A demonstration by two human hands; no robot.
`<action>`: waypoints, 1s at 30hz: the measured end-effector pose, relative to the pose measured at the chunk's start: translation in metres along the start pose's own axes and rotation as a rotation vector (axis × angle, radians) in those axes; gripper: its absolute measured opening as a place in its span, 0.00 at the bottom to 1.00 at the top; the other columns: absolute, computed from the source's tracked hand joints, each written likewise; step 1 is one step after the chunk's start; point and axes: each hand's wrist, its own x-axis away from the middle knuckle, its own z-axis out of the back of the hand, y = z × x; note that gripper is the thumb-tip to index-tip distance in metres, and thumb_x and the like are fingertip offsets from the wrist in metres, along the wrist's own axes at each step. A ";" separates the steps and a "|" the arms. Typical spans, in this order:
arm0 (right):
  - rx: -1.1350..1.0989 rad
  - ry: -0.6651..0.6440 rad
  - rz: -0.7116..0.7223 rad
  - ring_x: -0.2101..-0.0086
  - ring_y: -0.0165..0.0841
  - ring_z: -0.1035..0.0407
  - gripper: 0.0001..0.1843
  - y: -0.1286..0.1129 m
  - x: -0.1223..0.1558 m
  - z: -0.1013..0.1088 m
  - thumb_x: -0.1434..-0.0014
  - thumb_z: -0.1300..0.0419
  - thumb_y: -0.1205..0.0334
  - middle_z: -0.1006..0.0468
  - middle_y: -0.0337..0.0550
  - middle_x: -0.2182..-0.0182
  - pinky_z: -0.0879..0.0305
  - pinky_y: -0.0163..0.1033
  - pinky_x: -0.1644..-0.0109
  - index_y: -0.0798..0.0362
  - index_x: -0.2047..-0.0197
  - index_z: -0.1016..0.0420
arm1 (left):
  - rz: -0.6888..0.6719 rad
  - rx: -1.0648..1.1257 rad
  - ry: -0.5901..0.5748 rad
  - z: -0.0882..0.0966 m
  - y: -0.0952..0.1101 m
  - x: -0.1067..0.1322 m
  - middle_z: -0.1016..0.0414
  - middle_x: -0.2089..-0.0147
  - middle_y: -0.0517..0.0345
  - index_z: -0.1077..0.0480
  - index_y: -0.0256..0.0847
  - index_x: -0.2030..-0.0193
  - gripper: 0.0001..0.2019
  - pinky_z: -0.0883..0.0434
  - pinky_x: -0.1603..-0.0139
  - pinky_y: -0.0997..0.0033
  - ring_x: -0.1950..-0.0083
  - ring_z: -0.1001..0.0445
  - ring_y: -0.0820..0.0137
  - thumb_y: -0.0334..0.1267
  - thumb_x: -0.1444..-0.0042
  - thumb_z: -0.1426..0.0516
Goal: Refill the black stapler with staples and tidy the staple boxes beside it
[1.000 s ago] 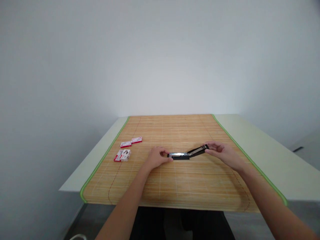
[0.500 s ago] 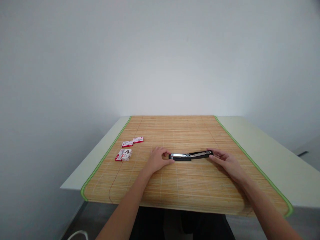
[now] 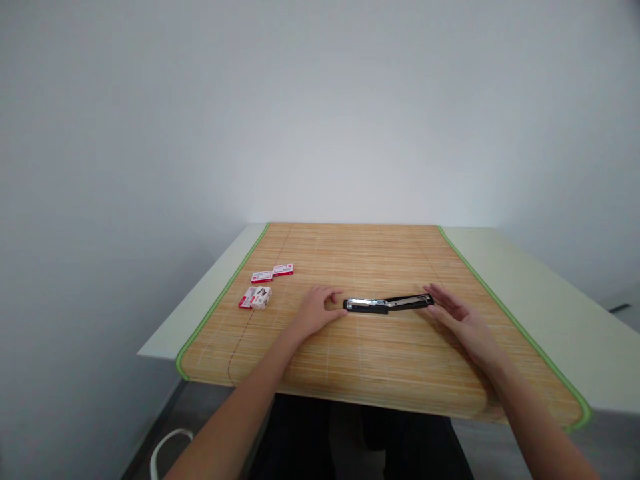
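Where it hinges open, the black stapler [image 3: 381, 306] gleams silvery inside

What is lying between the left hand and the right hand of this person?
A black stapler, opened out lengthwise, one end by the left hand and the other by the right hand. The head view shows this.

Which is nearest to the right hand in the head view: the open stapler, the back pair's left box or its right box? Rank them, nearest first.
1. Open stapler: just left of the right hand, one end right at it.
2. Right box: farther left, across the mat.
3. Left box: beyond the right box, closer to the mat's left edge.
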 end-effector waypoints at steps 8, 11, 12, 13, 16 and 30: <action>0.491 0.337 -0.105 0.60 0.44 0.22 0.26 0.015 0.066 -0.008 0.34 0.46 0.40 0.17 0.47 0.60 0.27 0.47 0.54 0.47 0.43 0.23 | 0.016 -0.321 0.185 0.082 -0.028 0.035 0.21 0.49 0.51 0.22 0.48 0.52 0.14 0.36 0.37 0.55 0.43 0.28 0.57 0.49 0.31 0.47; 0.592 0.240 -0.140 0.61 0.45 0.22 0.25 0.016 0.074 -0.013 0.34 0.48 0.38 0.16 0.45 0.58 0.29 0.47 0.57 0.45 0.51 0.19 | 0.266 -0.382 0.314 0.132 -0.070 0.023 0.22 0.46 0.52 0.23 0.46 0.48 0.18 0.34 0.39 0.56 0.44 0.28 0.56 0.53 0.34 0.46; 0.616 0.226 -0.134 0.61 0.45 0.22 0.25 0.014 0.074 -0.015 0.34 0.48 0.38 0.16 0.45 0.57 0.29 0.47 0.58 0.45 0.52 0.19 | 0.344 -0.394 0.301 0.145 -0.084 0.017 0.21 0.47 0.52 0.22 0.46 0.48 0.21 0.32 0.42 0.57 0.47 0.26 0.56 0.56 0.37 0.44; 0.642 0.218 -0.129 0.62 0.45 0.23 0.25 0.013 0.073 -0.017 0.34 0.49 0.38 0.16 0.45 0.57 0.30 0.47 0.58 0.45 0.52 0.19 | 0.394 -0.397 0.273 0.155 -0.097 0.011 0.21 0.48 0.51 0.22 0.45 0.47 0.24 0.31 0.45 0.58 0.48 0.26 0.56 0.59 0.40 0.43; 0.733 0.195 -0.135 0.64 0.46 0.23 0.25 0.010 0.069 -0.021 0.34 0.50 0.38 0.16 0.44 0.60 0.32 0.46 0.62 0.43 0.53 0.19 | 0.378 -0.354 0.118 0.165 -0.122 -0.009 0.23 0.42 0.49 0.24 0.43 0.42 0.33 0.32 0.43 0.60 0.43 0.27 0.53 0.62 0.49 0.38; 0.760 0.175 -0.115 0.68 0.44 0.24 0.26 0.005 0.068 -0.023 0.35 0.51 0.38 0.16 0.44 0.64 0.33 0.45 0.63 0.43 0.54 0.19 | 0.229 -0.304 -0.047 0.141 -0.123 -0.030 0.21 0.45 0.52 0.21 0.47 0.47 0.24 0.36 0.40 0.61 0.42 0.28 0.53 0.54 0.50 0.37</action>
